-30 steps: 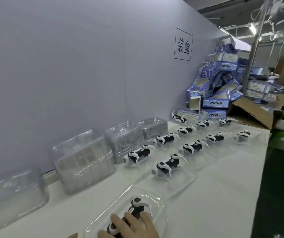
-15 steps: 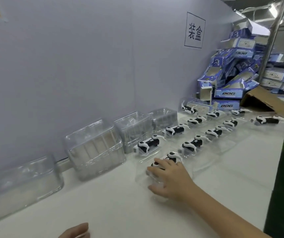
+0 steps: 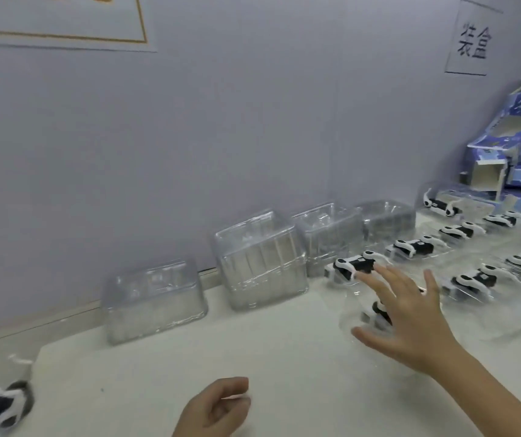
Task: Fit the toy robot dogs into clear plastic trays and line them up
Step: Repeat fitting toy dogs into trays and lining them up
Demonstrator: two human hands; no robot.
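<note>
Four stacks of clear trays stand side by side against the wall at the back of the table. To their right, eight toy dogs sit in single trays, five in the back row running to the blue boxes and three in the front row, some cut off by the picture's right edge. A ninth, a loose dog, lies blurred at the lower left corner, outside any tray. A sign with two characters hangs on the wall above the boxes. The right hand hovers with fingers spread, its grip released, and hides most of the nearest front-row dog in its tray; whether the palm touches the plastic cannot be told. The left hand rests low near the table edge, fingers loosely curled, grasping nothing. Half a second ago the right hand lay curled over that same dog; now its fingers have opened, the left hand shows more fully, and the view has swung left
</note>
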